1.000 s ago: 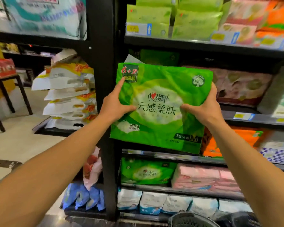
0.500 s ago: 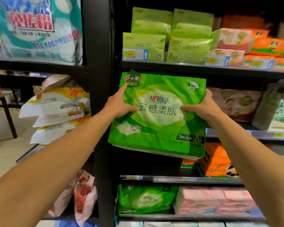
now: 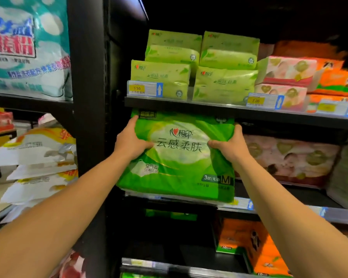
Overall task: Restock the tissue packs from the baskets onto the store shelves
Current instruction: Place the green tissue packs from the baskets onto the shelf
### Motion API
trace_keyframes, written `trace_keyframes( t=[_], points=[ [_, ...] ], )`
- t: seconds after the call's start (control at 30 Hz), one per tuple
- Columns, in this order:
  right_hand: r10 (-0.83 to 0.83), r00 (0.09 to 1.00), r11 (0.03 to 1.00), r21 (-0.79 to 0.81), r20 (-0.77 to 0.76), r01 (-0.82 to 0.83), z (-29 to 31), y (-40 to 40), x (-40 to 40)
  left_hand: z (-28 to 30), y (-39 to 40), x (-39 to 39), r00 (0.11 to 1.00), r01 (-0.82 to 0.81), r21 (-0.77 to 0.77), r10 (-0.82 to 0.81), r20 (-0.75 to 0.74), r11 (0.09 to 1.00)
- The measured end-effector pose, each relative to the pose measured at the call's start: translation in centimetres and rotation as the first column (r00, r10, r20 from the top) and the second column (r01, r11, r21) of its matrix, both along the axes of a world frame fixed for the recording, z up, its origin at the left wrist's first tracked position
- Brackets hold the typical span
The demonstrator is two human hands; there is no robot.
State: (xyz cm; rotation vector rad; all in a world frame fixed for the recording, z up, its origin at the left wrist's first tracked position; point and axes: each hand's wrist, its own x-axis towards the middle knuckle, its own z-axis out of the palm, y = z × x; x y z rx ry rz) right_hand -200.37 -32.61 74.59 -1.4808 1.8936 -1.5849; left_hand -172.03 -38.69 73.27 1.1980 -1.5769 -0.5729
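Under the upper shelf edge, green tissue pack gripped by left hand and right hand

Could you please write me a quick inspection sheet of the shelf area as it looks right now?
Surface: black shelf with price tags along its edge; a lower shelf beneath.
Job's things: large green tissue pack, its top edge under the black shelf, its bottom at the lower shelf's edge.
Clutter: pale green packs, pink packs, orange packs.
Grippers: left hand and right hand grip the pack's sides.
Cables: nothing seen.
Surroundings: stacked white sacks on the left.
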Motion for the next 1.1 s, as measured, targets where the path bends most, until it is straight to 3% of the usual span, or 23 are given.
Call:
trace_keyframes(
  t=[0.23,0.33,0.5,0.7,0.93,1.1],
  points=[
    [0.008,0.999,1.000,0.027,0.044,-0.009,0.1,-2.6,-1.2,-0.1,-1.4,-1.2,0.999,-0.045,-0.003,0.045,-0.025,0.999],
    [-0.013,1.000,0.999,0.030,-0.006,0.013,-0.3,-2.5,-1.5,-1.3,-1.3,0.2,0.999,0.000,-0.032,0.001,0.045,0.999],
    [-0.079,0.994,0.992,0.089,-0.081,0.086,-2.4,-2.3,-1.3,-5.6,0.0,1.3,0.990,0.138,0.066,-0.135,-0.052,0.988],
    [-0.087,0.995,0.987,0.129,-0.052,0.093,-1.6,-3.3,-2.0,-4.0,-2.5,0.8,0.984,0.178,0.131,-0.173,-0.047,0.975],
    [-0.088,0.996,0.993,0.082,0.018,0.087,0.0,-6.2,-2.5,-0.9,-7.1,-1.1,0.997,0.010,-0.019,-0.009,0.071,1.000],
    [-0.117,0.993,0.992,-0.049,-0.023,0.116,-4.3,-7.0,-1.3,-6.2,-7.3,-2.6,1.000,-0.017,-0.113,0.017,0.000,0.993]
  ],
)
